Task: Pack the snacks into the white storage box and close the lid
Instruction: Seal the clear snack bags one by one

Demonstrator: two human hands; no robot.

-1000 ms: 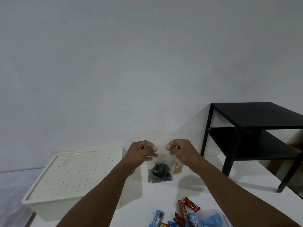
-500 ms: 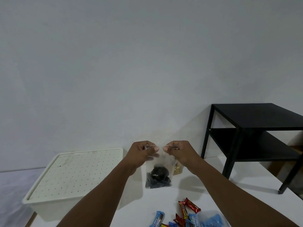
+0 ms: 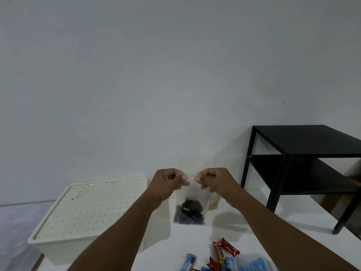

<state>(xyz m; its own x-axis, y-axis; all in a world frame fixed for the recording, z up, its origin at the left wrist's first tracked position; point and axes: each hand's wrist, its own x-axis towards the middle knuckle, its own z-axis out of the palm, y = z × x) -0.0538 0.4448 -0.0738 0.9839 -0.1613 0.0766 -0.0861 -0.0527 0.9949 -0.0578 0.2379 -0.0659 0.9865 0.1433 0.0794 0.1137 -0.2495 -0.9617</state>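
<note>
Above the white table, your left hand and right hand pinch the clear snack bag by its top, while the white storage box remains lidded, wrapped bars unpacked.

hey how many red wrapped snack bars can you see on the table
3 red wrapped bars: two crossing each other, a third just below them at the bottom edge, among the blue wrappers. More may lie out of frame.
</note>
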